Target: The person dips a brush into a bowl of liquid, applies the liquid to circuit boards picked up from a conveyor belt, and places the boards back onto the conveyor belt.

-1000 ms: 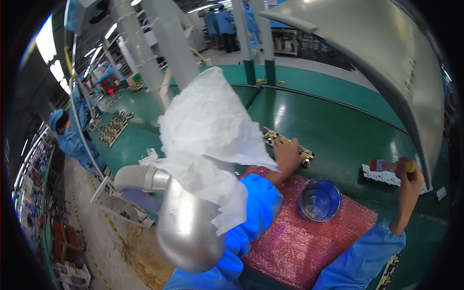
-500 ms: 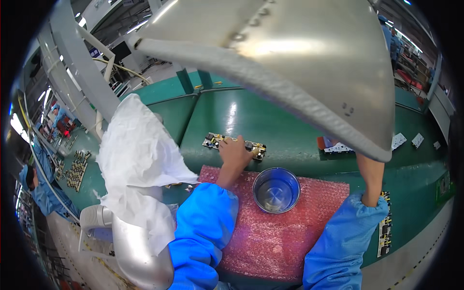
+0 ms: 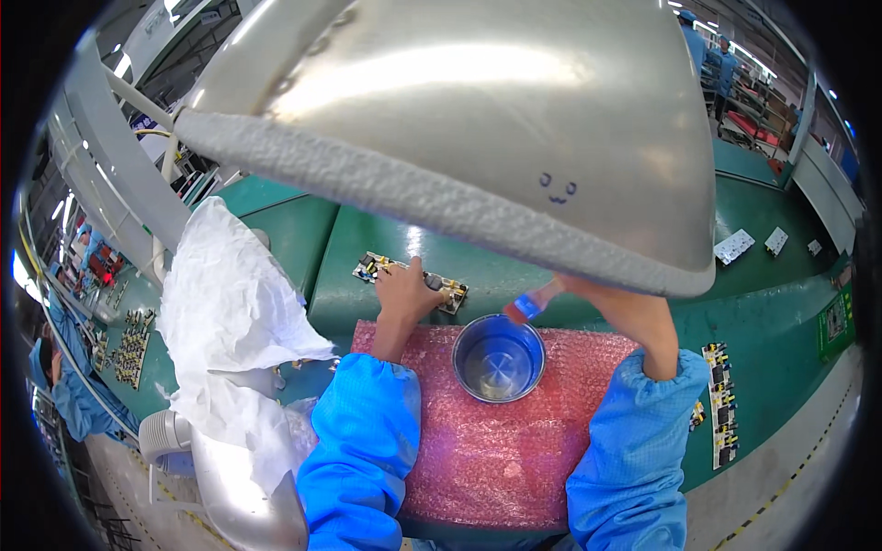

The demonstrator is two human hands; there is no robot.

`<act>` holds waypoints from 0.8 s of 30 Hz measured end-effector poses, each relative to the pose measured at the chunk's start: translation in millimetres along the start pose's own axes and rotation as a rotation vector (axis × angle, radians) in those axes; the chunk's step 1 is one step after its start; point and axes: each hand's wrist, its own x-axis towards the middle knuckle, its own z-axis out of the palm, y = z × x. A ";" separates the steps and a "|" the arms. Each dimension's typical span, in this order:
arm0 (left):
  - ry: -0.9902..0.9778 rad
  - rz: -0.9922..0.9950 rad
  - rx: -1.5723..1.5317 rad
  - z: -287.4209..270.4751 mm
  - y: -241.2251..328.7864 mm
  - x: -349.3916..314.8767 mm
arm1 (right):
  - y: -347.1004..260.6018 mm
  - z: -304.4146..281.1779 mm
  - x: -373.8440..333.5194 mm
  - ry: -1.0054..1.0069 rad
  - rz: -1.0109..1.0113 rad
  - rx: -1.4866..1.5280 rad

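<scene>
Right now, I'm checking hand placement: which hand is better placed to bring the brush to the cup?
Probably the right hand: it holds the brush close to the cup, while the left hand is on the circuit board.

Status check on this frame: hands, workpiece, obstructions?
Left hand on circuit board. Right hand holding brush, bristles near cup. Metal hood partly hiding right hand.

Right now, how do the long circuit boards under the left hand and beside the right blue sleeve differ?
The left component-crowded board slants crosswise in view; the right component-crowded board runs nearly up and down. The left hand partly covers the left board; no hand touches the right board. Both are long, narrow strips.
</scene>
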 end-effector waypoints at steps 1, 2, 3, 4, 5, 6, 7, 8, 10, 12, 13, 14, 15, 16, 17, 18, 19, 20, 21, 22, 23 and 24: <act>0.006 0.004 0.008 -1.5 7.4 -0.6 | -3.9 1.9 0.4 0.010 0.008 -0.009; 0.006 0.011 0.008 -0.8 13.3 1.0 | -7.1 3.7 0.9 -0.130 0.045 -0.003; 0.010 0.014 0.014 0.1 14.4 1.7 | -10.3 6.7 1.3 -0.274 0.079 0.009; -0.008 0.027 0.031 3.3 13.0 3.7 | -9.7 10.8 1.6 -0.268 0.082 0.006; -0.017 0.037 0.038 5.8 13.6 5.4 | -6.1 15.9 2.4 -0.359 0.153 -0.031; -0.024 0.039 0.053 8.3 7.6 6.0 | -4.7 22.3 4.0 -0.456 0.217 -0.061; 0.027 0.069 0.036 10.7 2.0 5.9 | -6.1 27.2 4.5 -0.458 0.212 -0.057; 0.055 0.081 0.032 11.2 -5.5 6.4 | -8.3 32.2 4.1 -0.464 0.166 -0.129; 0.126 0.092 -0.020 3.3 -11.4 7.7 | -6.0 39.5 1.9 -0.471 0.117 -0.200; 0.168 0.091 -0.070 -12.2 -7.9 8.0 | 3.9 46.8 0.4 -0.384 -0.020 -0.308; 0.024 0.019 -0.217 -40.1 39.6 10.3 | 17.9 35.6 -2.3 -0.366 0.022 -0.343; -0.042 -0.023 -0.273 -70.3 59.0 8.0 | 18.4 34.2 -2.6 -0.392 0.040 -0.361; -0.107 -0.075 -0.323 -98.6 74.4 4.7 | 21.0 36.9 -2.7 -0.425 0.058 -0.374; -0.118 -0.161 -0.493 -128.2 74.9 -1.8 | 12.4 44.1 -1.3 -0.432 0.038 -0.353; -0.078 -0.103 -0.701 -117.8 76.7 -2.8 | 17.4 44.6 -2.2 -0.429 0.067 -0.361; -0.028 -0.040 -0.898 -124.5 75.9 -7.3 | 10.8 45.9 -1.2 -0.427 0.070 -0.352; 0.006 0.034 -1.085 -129.7 76.0 -11.6 | 0.5 43.2 0.3 -0.427 0.064 -0.347; -0.005 -0.065 -1.171 -132.3 77.8 -14.3 | -9.2 37.8 2.3 -0.462 0.132 -0.311; -0.030 -0.112 -1.206 -131.4 77.7 -14.0 | -13.3 35.1 3.5 -0.495 0.202 -0.276; -0.049 -0.156 -1.239 -134.7 78.7 -14.0 | -11.7 34.3 3.0 -0.495 0.200 -0.277; -0.068 -0.202 -1.271 -137.6 79.6 -14.1 | -7.4 33.8 2.5 -0.379 0.148 -0.220; -0.121 -0.211 -1.384 -134.4 77.6 -14.2 | -4.4 33.8 2.6 -0.263 0.099 -0.164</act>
